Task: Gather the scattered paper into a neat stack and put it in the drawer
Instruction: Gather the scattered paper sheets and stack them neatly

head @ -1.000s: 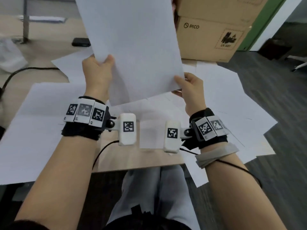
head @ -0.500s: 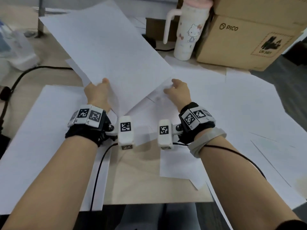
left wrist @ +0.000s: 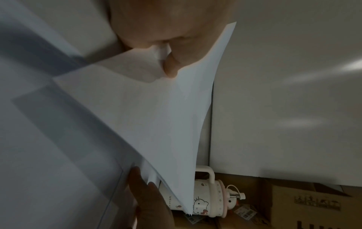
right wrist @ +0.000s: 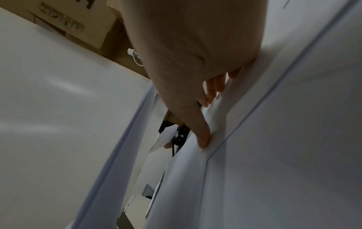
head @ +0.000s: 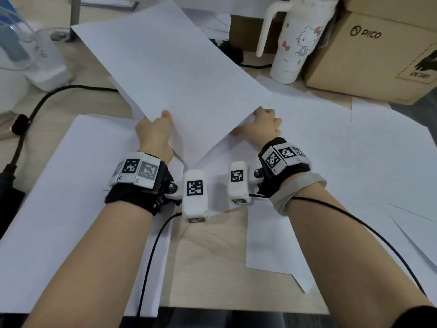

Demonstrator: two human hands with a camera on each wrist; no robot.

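A thin stack of white paper (head: pixel 170 67) hangs tilted just above the wooden table (head: pixel 208 268), its far end raised. My left hand (head: pixel 155 131) pinches the stack's near-left corner, thumb on top; the left wrist view shows the same stack (left wrist: pixel 156 116) bending away from that pinch. At the near-right corner my right hand (head: pixel 262 125) curls its fingers around the edge. In the right wrist view its thumb (right wrist: pixel 202 136) presses on paper. More loose sheets lie flat at the left (head: pixel 59 197), right (head: pixel 354 150) and front (head: pixel 267 245). No drawer is in view.
A white cartoon-cat tumbler (head: pixel 298 43) and a cardboard box (head: pixel 378 55) stand at the back right. A clear jug on a white base (head: pixel 28 48) sits at the back left, with a black cable (head: pixel 47 95) running across the table beside it.
The stack came down from upright in the air to low over the table. My right hand slid from the sheets on the table to the stack's near-right corner.
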